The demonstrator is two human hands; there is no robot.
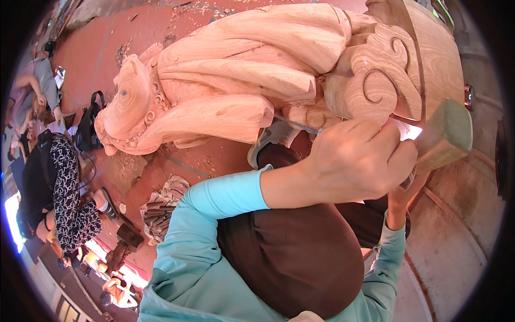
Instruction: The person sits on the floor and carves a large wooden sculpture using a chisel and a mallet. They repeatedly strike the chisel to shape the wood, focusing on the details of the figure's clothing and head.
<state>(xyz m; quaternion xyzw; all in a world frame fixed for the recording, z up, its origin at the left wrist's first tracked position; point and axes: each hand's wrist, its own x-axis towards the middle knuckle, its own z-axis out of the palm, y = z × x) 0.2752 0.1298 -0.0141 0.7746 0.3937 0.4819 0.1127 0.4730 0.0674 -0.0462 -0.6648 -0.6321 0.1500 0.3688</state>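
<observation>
Your turquoise sleeve (190, 249) and the brown clothing (295, 257) over your lap lie nearest, just below the work. Beyond them is the carving (214, 121), pale wood with draped folds and curled scrolls, lying across the upper middle with its broad base (442, 53) to the right. Your chisel (301, 125) points leftward, its thin blade at the lower end of a fold; you cannot tell from here whether the edge bites or only rests. Your left hand (354, 158) is closed in a fist around it. Your right hand (410, 192) is mostly hidden behind that fist, so its grip cannot be told, though it is beside the mallet (448, 134), whose greenish block head is close to the fist's right side.

It looks like the chiselling step, with the blade being set or struck. The next move seems to call for a steady blade angle, and a mallet blow square on the chisel's butt, clear of your knuckles.

Farther out, wood chips (204, 9) litter the red floor (86, 51). A bundle (163, 209) lies left of your sleeve, then a black bag (87, 129) and a co-worker in patterned cloth (67, 182).
</observation>
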